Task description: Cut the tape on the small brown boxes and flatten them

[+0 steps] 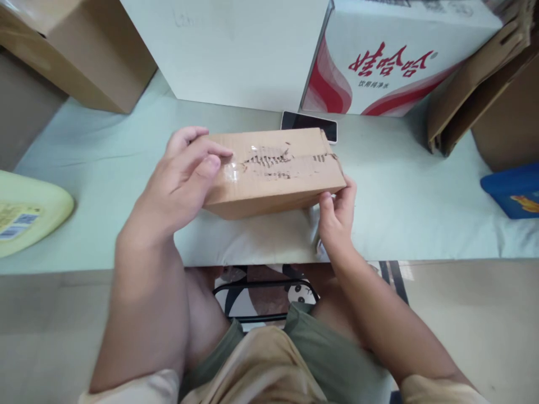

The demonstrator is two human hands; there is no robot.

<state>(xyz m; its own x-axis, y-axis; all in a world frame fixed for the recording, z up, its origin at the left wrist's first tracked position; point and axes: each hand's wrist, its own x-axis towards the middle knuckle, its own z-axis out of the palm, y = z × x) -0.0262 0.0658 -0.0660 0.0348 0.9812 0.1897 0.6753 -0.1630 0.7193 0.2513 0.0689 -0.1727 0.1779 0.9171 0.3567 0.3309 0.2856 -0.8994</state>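
A small brown cardboard box (278, 185) is held above the light green tabletop, in front of me. Torn, dark-marked patches and bits of clear tape run along its top seam. My left hand (181, 179) grips the box's left end, thumb and a finger lying on the top face. At the right end, my right hand (338, 213) holds the near lower corner, with the thumb on the front side and the other fingers partly hidden behind. Just behind the box lies a phone (330, 128) with a dark screen, partly covered by it. Something small near my right wrist is mostly hidden.
Along the back stand a brown carton (101, 56), a plain white box (240, 50) and a white-and-red water carton (391, 84). Folded cardboard (475, 84) leans at the right, near a blue package (511, 191). A pale yellow bottle (33, 210) lies at the left edge.
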